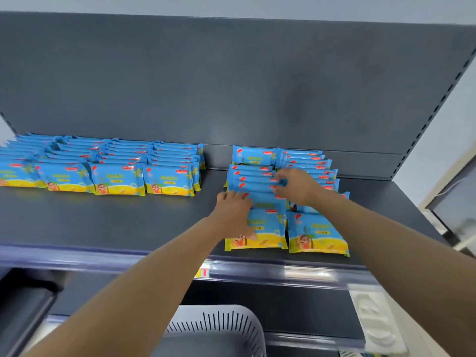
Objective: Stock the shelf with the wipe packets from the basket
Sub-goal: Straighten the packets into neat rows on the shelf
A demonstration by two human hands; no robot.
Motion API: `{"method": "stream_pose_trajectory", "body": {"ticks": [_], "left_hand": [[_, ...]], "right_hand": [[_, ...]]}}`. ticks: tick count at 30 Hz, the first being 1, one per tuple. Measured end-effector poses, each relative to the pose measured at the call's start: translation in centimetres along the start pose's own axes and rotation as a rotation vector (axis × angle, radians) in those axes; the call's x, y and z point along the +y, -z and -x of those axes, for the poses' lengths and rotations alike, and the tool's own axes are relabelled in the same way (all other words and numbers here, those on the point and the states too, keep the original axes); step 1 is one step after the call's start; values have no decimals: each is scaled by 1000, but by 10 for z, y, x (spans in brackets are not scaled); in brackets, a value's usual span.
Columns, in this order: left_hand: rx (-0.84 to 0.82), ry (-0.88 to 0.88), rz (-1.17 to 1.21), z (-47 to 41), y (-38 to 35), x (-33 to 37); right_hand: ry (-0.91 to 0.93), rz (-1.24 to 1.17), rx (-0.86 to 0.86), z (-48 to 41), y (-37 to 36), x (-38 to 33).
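Lowest in the head view, the basket [219,328] shows only its slotted grey rim, and no packet is visible in that part. Above it both forearms reach up to the shelf [103,222].

The packets [316,234] in hand form a two-row block at the shelf's right. They stand on edge with their long axes running left to right, filed from front to back. A fuller block [118,179] of four rows sits well apart to the left.

The left hand [233,210] lies over the front of the block's left row, fingers across the top edges and thumb down the front packet's face. Whether it clasps them or only presses cannot be told. The right hand [296,185] is deeper in, its fingertips curled down at the seam between the two rows, seemingly pinching a packet's top edge.

At the back one packet [253,155] shows its whole face, a gap before it. The row probably wants pushing straight back — away from the left hand, which is nearer the front.
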State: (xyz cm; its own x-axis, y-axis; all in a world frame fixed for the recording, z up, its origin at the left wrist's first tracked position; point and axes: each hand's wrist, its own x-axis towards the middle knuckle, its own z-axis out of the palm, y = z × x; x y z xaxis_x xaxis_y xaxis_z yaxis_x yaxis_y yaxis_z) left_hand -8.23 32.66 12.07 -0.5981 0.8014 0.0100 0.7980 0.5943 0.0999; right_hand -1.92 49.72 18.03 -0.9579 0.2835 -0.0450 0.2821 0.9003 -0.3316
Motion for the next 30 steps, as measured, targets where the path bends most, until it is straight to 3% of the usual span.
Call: {"method": "stream_pose_trajectory", "body": {"ticks": [4, 10, 14, 22, 30], "left_hand": [[137, -2, -8, -8, 10, -9], [185, -29, 26, -20, 11, -12], [63, -70, 49, -26, 9, -18], [-65, -50, 37, -41, 17, -24], [10, -27, 22, -40, 21, -21]], "right_hand": [[-28, -15, 6, -5, 7, 5], [-17, -92, -29, -45, 14, 7], [14, -73, -163, -94, 9, 2], [84, 307, -365, -152, -13, 0], [31, 296, -414, -154, -25, -7]]}}
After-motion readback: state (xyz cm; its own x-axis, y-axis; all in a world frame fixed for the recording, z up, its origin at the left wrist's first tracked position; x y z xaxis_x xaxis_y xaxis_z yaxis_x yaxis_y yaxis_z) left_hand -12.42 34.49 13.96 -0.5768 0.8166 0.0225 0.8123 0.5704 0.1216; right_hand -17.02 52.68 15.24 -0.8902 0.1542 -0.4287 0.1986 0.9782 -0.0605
